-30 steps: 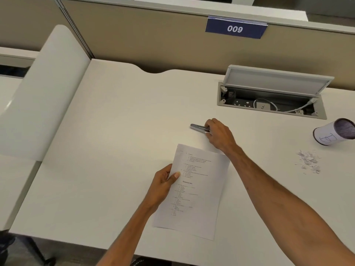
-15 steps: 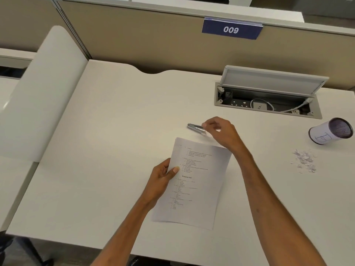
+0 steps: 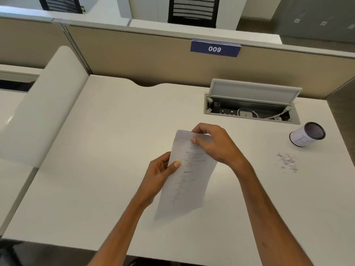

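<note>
— How many sheets does the person have there?
— One, as far as I can see: a single printed sheet (image 3: 189, 175), held up over the middle of the bench (image 3: 96, 169), its top edge away from the person and its lower end hanging toward the near side. Whether that end touches the bench, I cannot tell.
— And the hands?
— Two, both on it. The left hand (image 3: 159, 175) pinches the sheet's left edge about halfway down, thumb flat on the printed face, fingers behind. The right hand (image 3: 217, 144) pinches the top edge, thumb in front, fingers curled over the back.
— What else is on the bench?
— One mesh cup (image 3: 307, 136) wrapped in white paper, lying on its side at the far right. Near it, on the person's side, one small scatter of paper scraps (image 3: 287, 162), too fine to count. One cable box (image 3: 253, 93) sunk into the bench, lid up, with one white cable (image 3: 247, 112) inside.
— And beyond?
— One blue plate (image 3: 215, 48) reading 009 on the partition (image 3: 134, 54), then one dark chair back (image 3: 193, 11) straight ahead and a second to the left
</note>
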Tool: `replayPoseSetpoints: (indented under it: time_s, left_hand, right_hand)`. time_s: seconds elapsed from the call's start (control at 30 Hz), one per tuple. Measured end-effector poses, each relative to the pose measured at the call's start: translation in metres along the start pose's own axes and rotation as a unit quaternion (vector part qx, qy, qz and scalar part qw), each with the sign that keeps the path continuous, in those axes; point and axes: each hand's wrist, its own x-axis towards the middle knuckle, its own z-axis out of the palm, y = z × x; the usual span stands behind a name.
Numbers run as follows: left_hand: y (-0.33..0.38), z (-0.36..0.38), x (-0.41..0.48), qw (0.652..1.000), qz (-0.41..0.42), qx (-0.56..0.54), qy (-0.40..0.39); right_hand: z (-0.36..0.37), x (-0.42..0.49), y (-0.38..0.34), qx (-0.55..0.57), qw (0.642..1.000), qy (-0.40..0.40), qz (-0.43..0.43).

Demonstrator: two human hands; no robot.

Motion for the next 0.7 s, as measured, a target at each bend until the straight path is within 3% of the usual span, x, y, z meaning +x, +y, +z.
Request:
replayPoseSetpoints:
  time_s: [0.07, 0.13, 0.2, 0.23, 0.33, 0.43, 0.57, 0.7]
  left_hand:
    - [0.004, 0.005, -0.004, 0.999, 0.031, 0.024, 0.030]
    - [0.006, 0.012, -0.007, 0.994, 0.064, 0.049, 0.070]
    - [0.010, 0.021, -0.011, 0.987, 0.094, 0.071, 0.109]
    - [0.012, 0.026, -0.014, 0.982, 0.109, 0.090, 0.128]
    - [0.012, 0.043, -0.021, 0.953, 0.154, 0.191, 0.177]
    - [0.007, 0.059, -0.022, 0.903, 0.184, 0.324, 0.212]
    - [0.016, 0.075, -0.032, 0.877, 0.266, 0.343, 0.205]
    - [0.020, 0.071, -0.031, 0.881, 0.288, 0.308, 0.215]
  right_hand:
    - [0.000, -0.007, -0.007, -0.061, 0.997, 0.039, -0.011]
    - [0.005, -0.021, -0.018, -0.103, 0.985, 0.138, -0.020]
    - [0.011, -0.040, -0.034, -0.075, 0.966, 0.249, -0.014]
    - [0.015, -0.050, -0.041, -0.047, 0.964, 0.263, -0.001]
    - [0.028, -0.071, -0.059, 0.003, 0.981, 0.184, 0.066]
    - [0.039, -0.076, -0.066, 0.037, 0.981, 0.175, 0.074]
    - [0.030, -0.077, -0.062, 0.091, 0.971, 0.213, 0.063]
    - [0.013, -0.073, -0.044, 0.154, 0.958, 0.232, 0.074]
